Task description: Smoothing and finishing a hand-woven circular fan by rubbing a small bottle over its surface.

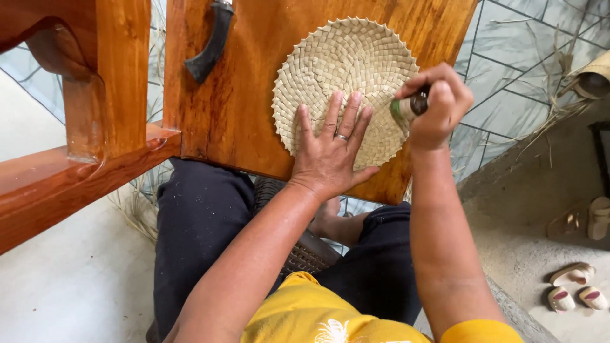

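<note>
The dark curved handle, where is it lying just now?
The dark curved handle lies at the top left of the wooden board in the head view, left of the round woven mat and away from both hands.

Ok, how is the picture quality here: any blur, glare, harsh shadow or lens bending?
Head view: daylight is soft and even; the woven mat and left hand are sharp, with only a faint shadow beside the fingers. The right hand is slightly soft. The wooden board shows mild sheen, no blown glare. The wooden beam at the left edge slants, hinting at wide-angle distortion.
</note>
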